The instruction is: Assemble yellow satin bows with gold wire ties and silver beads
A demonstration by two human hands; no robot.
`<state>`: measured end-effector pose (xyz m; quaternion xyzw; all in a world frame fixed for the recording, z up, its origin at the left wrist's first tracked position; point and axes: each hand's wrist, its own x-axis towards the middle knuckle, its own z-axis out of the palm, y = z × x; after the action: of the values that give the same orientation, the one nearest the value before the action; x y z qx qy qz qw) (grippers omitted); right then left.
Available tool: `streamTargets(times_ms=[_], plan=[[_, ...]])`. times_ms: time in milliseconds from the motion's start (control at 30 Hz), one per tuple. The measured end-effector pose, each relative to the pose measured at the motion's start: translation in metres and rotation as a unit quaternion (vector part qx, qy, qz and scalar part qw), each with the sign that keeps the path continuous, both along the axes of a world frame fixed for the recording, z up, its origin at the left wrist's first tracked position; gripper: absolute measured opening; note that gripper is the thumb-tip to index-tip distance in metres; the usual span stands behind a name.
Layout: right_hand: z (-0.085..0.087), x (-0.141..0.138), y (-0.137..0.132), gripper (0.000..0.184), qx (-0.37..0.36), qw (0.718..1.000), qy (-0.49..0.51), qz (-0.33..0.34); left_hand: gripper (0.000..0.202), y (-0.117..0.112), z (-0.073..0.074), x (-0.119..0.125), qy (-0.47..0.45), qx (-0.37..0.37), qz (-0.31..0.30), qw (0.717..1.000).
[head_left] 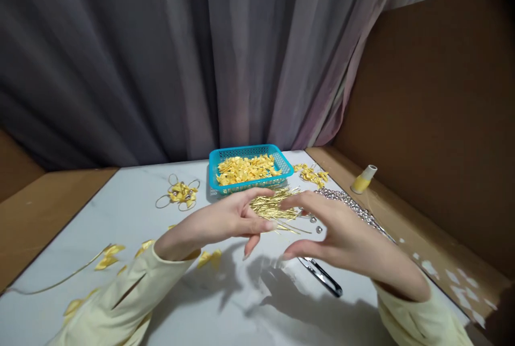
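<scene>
My left hand (245,216) hovers over the middle of the table, fingers loosely stretched and apart, nothing visible in them. Across from it, my right hand (328,222) is open, with a wide gap between thumb and fingers. Behind and between both hands lies a pile of thin gold wire ties (267,207), partly hidden by the fingers. A yellow ribbon bow (210,259) rests on the table below my left wrist. Under my right hand is a black-handled metal tool (324,277), its tip end partly covered.
A blue basket (285,160) of yellow bows (245,169) stands at the back. Small silver bells (350,202) are heaped at right, near a cone with yellow thread (363,179). Gold loops with bows (183,193) lie at left. Cardboard (434,120) walls the right side.
</scene>
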<state>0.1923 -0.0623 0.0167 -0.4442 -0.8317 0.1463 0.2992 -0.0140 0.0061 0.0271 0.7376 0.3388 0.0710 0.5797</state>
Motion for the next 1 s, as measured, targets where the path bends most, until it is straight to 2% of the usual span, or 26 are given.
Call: streamTargets(times_ms=[67,133,233,300,400,500,567,633,700,767,833,867,933,1000], plan=[[-0.008,-0.022,0.006,0.04,-0.059,0.994,0.076,0.054,0.064,-0.002,-0.006,0.002,-0.028,-0.024,-0.029,0.999],[-0.017,-0.038,0.01,0.035,-0.139,0.972,0.164,0.097,0.047,-0.003,-0.013,0.004,-0.074,-0.045,-0.061,0.994],[-0.032,-0.051,0.015,0.029,-0.28,0.905,0.282,0.153,0.025,-0.002,-0.024,0.005,-0.113,-0.057,-0.085,0.988],[-0.039,-0.054,0.017,0.031,-0.349,0.863,0.33,0.158,0.023,-0.001,-0.028,0.004,-0.107,-0.058,-0.087,0.989],[-0.045,-0.056,0.019,0.034,-0.402,0.827,0.365,0.145,0.025,0.001,-0.028,0.002,-0.086,-0.042,-0.097,0.991],[-0.047,-0.058,0.022,0.026,-0.388,0.835,0.36,0.152,0.033,0.004,-0.023,-0.002,-0.052,-0.024,-0.124,0.991],[-0.048,-0.057,0.025,0.023,-0.379,0.846,0.344,0.148,0.039,0.008,-0.016,-0.008,-0.017,-0.003,-0.102,0.995],[-0.047,-0.052,0.027,0.023,-0.378,0.861,0.319,0.122,0.043,0.012,-0.005,-0.02,0.016,0.054,-0.051,0.997],[-0.044,-0.042,0.027,0.026,-0.367,0.882,0.283,0.08,0.04,0.017,0.005,-0.038,0.031,0.14,0.044,0.989],[-0.04,-0.027,0.025,0.026,-0.336,0.907,0.248,0.044,0.04,0.019,0.006,-0.059,0.054,0.2,0.104,0.973],[-0.038,-0.008,0.023,0.024,-0.312,0.926,0.213,-0.013,0.038,0.016,-0.007,-0.079,0.119,0.229,0.098,0.961],[-0.039,0.002,0.022,0.023,-0.298,0.925,0.23,-0.047,0.036,0.011,-0.018,-0.088,0.154,0.249,0.082,0.952],[-0.043,0.021,0.02,0.023,-0.289,0.914,0.274,-0.08,0.03,-0.003,-0.046,-0.098,0.185,0.292,0.07,0.936],[-0.048,0.034,0.018,0.024,-0.31,0.887,0.329,-0.096,0.031,-0.021,-0.073,-0.1,0.19,0.347,0.064,0.916]])
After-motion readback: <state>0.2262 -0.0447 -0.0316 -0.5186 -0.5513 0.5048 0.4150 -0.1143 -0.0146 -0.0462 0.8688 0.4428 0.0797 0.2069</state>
